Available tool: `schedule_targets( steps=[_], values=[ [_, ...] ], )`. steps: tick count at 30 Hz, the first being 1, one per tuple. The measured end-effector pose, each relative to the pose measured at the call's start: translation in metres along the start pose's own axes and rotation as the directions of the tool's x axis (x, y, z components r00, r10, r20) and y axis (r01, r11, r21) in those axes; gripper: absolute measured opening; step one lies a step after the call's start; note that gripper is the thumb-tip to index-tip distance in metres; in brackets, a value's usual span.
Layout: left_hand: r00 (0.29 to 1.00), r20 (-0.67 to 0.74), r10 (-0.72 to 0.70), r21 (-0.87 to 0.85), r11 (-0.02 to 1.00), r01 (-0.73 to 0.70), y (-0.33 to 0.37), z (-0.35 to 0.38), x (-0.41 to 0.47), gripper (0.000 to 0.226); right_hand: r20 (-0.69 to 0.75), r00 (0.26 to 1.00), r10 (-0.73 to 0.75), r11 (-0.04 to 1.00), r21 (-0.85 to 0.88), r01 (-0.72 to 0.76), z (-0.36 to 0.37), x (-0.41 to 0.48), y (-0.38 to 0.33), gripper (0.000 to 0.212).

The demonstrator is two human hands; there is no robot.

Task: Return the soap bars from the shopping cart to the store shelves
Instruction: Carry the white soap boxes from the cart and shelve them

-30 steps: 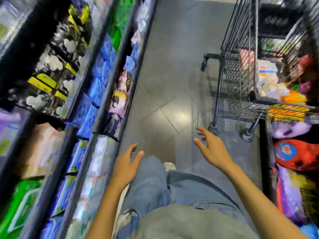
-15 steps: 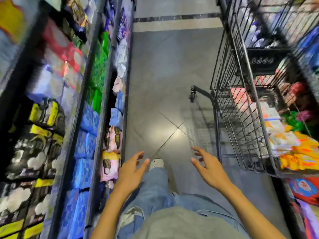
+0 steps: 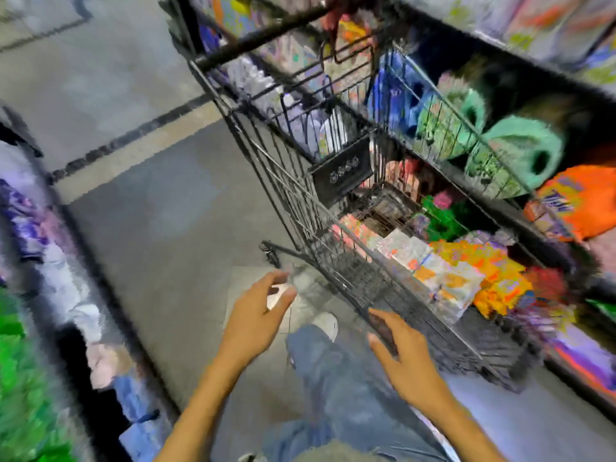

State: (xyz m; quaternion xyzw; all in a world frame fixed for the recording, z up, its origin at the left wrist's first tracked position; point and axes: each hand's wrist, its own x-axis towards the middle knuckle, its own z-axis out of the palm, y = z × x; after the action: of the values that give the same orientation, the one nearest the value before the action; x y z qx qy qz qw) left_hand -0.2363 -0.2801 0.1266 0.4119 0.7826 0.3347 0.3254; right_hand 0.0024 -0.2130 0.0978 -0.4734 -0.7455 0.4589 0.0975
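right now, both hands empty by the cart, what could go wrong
1. The right hand is close to the wire side of the cart; on a low reach, fingers might snag on the wire instead of clearing the rim.
2. The packs lie in a mixed heap and the view is blurred, so a wrong item could get picked.
3. The shoe is near the wheel; a nudged cart might roll onto it.

Motion blur: cart (image 3: 340, 176) packages (image 3: 446, 281) unreadable; left shelves (image 3: 113, 311) smeared, cut off by edge.
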Motion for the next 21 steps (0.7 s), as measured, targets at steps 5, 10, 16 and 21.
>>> schedule_targets(
  steps=[5,10,16,21],
  values=[
    [0.971,0.092,0.222,-0.004,0.975,-0.223,0.059,-0.004,0.089,0.021,-0.251,0.968,0.018,0.997,0.076,0.001,-0.042,0.068,-0.035,0.032],
    [0.89,0.3,0.344,0.031,0.929,-0.369,0.106,0.018,0.177,0.028,-0.416,0.903,0.108,0.994,0.076,-0.083,-0.081,0.132,-0.023,0.035],
    [0.792,0.588,0.163,0.058,0.968,-0.242,0.122,0.087,0.263,0.034,-0.379,0.863,0.334,0.937,0.03,-0.349,-0.11,0.182,0.025,0.038],
    [0.669,0.742,-0.036,0.227,0.953,-0.201,0.101,0.156,0.316,0.045,-0.18,0.821,0.542,0.807,-0.162,-0.569,-0.12,0.223,0.075,0.067]
  ],
)
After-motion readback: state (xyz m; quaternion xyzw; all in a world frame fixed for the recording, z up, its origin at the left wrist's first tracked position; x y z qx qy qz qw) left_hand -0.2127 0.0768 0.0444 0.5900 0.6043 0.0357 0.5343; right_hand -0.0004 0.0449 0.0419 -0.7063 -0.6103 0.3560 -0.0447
